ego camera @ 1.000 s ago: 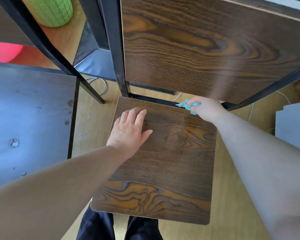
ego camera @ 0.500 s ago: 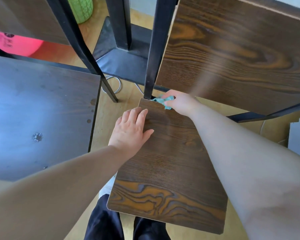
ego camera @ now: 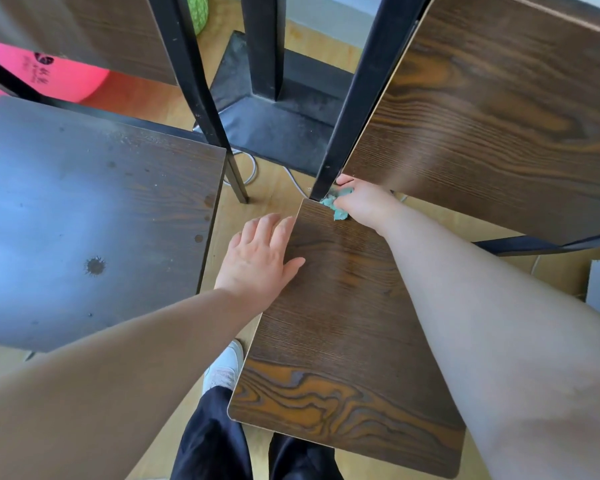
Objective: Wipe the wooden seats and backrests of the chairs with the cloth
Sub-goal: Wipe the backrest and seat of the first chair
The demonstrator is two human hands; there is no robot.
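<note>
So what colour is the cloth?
Teal green; the cloth is bunched in the right hand at the seat's back corner, in the head view.

Bright daylight. Bluish glare washes the left seat (ego camera: 84,216); a paler sheen crosses the backrest (ego camera: 492,126). Wide-angle bending at edges; focus acceptable throughout.

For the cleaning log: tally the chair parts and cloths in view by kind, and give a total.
Seats: 2, the brown seat and the dusty seat
Backrests: 2, the right backrest and the left backrest
Cloths: 1, the cloth in the right hand
Total: 5
</note>
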